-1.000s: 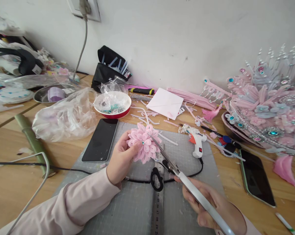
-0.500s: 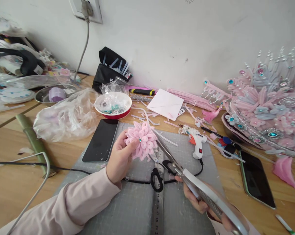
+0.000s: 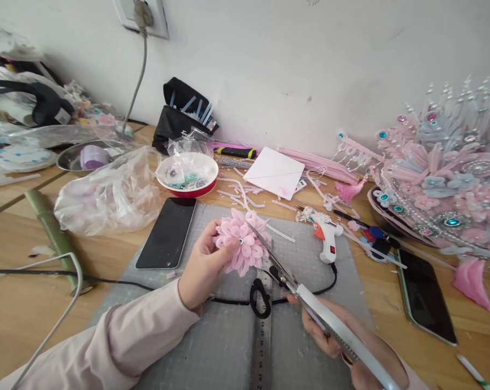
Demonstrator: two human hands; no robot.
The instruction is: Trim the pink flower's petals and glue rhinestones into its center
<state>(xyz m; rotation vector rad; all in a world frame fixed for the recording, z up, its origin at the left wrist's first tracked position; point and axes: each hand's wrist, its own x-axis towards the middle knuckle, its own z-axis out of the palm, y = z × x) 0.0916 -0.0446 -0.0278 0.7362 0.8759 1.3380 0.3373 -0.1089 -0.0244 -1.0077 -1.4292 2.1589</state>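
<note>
My left hand (image 3: 202,265) pinches a pink layered flower (image 3: 242,244) with a small blue gem at its centre, held above a grey cutting mat (image 3: 229,336). My right hand (image 3: 342,336) grips large scissors with pale handles (image 3: 334,325); their blades (image 3: 269,253) point up-left and reach into the flower's right side. A smaller pair of black-handled scissors (image 3: 261,295) lies on the mat just below the flower, beside a steel ruler (image 3: 263,336).
A dark phone (image 3: 167,232) lies left of the mat, another phone (image 3: 426,292) at right. A white glue gun (image 3: 327,238) with black cord, a red-rimmed bowl of gems (image 3: 187,173), a plastic bag (image 3: 107,192), pink strips and a jewelled pink headdress (image 3: 444,184) crowd the wooden table.
The flower and my left hand shifted slightly right and down. The scissor blades moved back onto the flower's right side, and the handles came closer together.
</note>
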